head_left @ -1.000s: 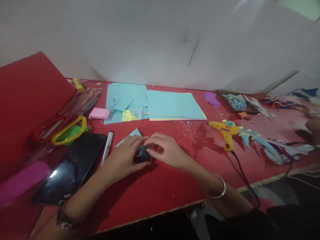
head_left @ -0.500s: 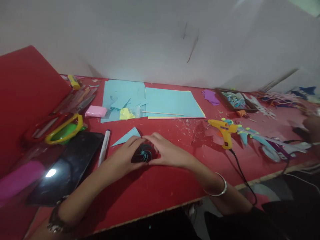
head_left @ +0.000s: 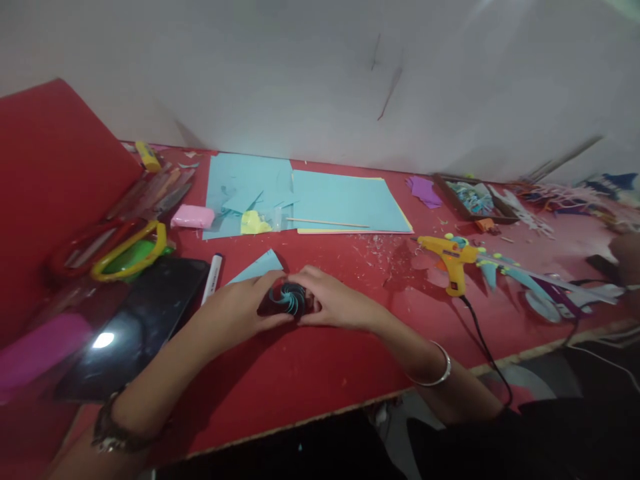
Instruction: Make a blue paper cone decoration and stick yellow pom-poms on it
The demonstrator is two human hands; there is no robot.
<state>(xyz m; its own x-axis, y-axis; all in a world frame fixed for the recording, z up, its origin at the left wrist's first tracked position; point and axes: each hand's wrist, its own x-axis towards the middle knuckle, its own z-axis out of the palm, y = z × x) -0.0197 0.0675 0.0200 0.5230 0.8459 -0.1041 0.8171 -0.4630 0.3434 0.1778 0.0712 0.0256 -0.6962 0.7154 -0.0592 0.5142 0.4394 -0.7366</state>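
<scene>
A dark round piece with curved light-blue strips [head_left: 290, 300] lies between my two hands, low over the red table [head_left: 300, 373]. My left hand [head_left: 245, 303] curves round its left side, thumb in front and fingers behind. On the right, my right hand [head_left: 335, 300] curls round the other side, and its fingertips nearly meet those of my left hand. Just behind my left hand is a light-blue paper triangle [head_left: 255, 267], partly covered by the fingers. A white marker [head_left: 213, 277] lies left of it.
Blue sheets [head_left: 345, 200] with a thin stick lie behind. At right are a yellow glue gun [head_left: 453, 257] with a cord and a tray of scraps [head_left: 473, 200]. At left are a black tablet [head_left: 140, 327], yellow-handled scissors [head_left: 130, 253] and a pink packet [head_left: 193, 216]. Another person's hand [head_left: 625, 260] shows at far right.
The round piece has turned and tilted a little between my hands, showing more of its blue strips. My left hand now covers more of the paper triangle. The view has shifted slightly.
</scene>
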